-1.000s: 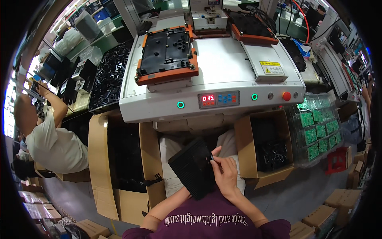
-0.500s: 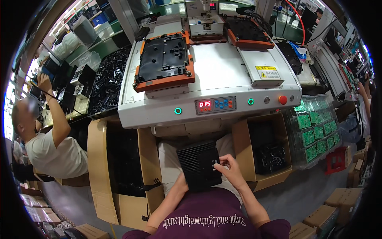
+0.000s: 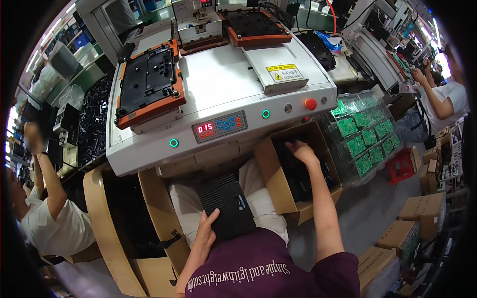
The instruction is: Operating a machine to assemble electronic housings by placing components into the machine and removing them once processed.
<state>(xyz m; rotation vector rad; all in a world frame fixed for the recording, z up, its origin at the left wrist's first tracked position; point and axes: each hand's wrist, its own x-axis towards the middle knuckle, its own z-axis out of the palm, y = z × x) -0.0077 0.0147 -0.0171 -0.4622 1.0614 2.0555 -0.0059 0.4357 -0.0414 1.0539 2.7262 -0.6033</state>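
Observation:
On my lap lies a flat black housing [image 3: 232, 214], ribbed along one side, with small light-coloured slots or parts near its right edge. My left hand [image 3: 206, 232] grips its near left side, thumb on top and the other fingers hidden beneath. My right hand [image 3: 302, 151] is stretched out over the cardboard box [image 3: 272, 174] at my right. Its fingers are bent and a little apart at the far side of the opening, with nothing visible in them. Dark pieces [image 3: 300, 184] lie inside that box, mostly in shadow.
Ahead stands a white machine [image 3: 218, 79] with orange-framed black fixtures [image 3: 151, 82] and a red button [image 3: 310, 104]. A cardboard box [image 3: 104, 223] is at my left. Green circuit boards [image 3: 357, 146] in clear trays and a red stool [image 3: 400, 166] stand right. A co-worker [image 3: 54, 218] sits left.
My right hand has left the housing and reached right to the box. My left hand's thumb now lies on top of the housing. The view has shifted to the right.

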